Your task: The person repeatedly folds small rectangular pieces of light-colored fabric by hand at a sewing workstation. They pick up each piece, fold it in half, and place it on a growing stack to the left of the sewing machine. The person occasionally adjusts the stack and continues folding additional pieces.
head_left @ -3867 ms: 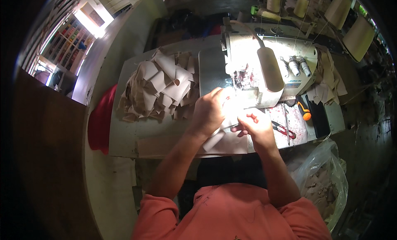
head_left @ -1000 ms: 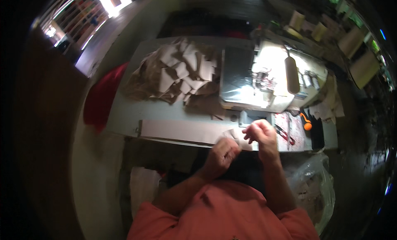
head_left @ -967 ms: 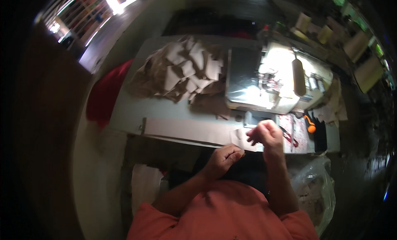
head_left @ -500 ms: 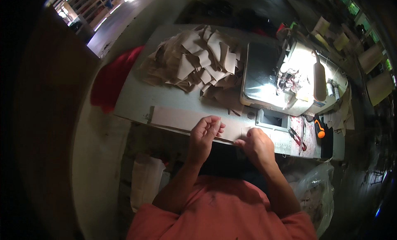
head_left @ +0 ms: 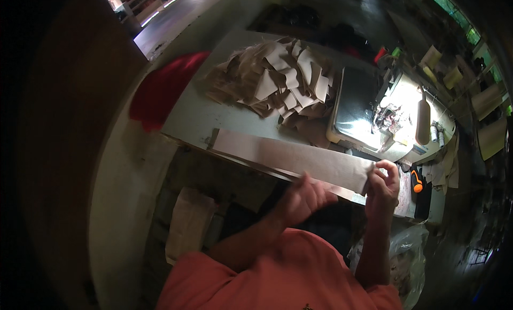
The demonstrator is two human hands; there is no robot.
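- Your right hand [head_left: 382, 190] is closed on the right end of a long beige fabric strip [head_left: 294, 157], fingers curled over it.
- From that hand, the strip runs off to the left, passing just beyond your left hand [head_left: 305, 199] and along the front edge of the table [head_left: 195, 115].
- Your left hand is blurred, its fingers loosely spread and nothing visible in its grasp; you cannot tell whether it touches the strip's near edge.
- Straight ahead of your left hand, past the strip, sits a heap of beige fabric pieces [head_left: 291, 80].
- Ahead of your right hand stands the sewing machine [head_left: 398, 109], brightly lit, with a long lamp [head_left: 423, 123] over it.
- Just to the right of your right hand lies an orange-and-black tool [head_left: 417, 181].
- Below your right hand, beside the forearm, is a clear plastic bag [head_left: 414, 256].
- Well to the left of your left hand, a red cloth [head_left: 165, 91] hangs at the table's side, and a pale bundle [head_left: 187, 224] sits lower down.
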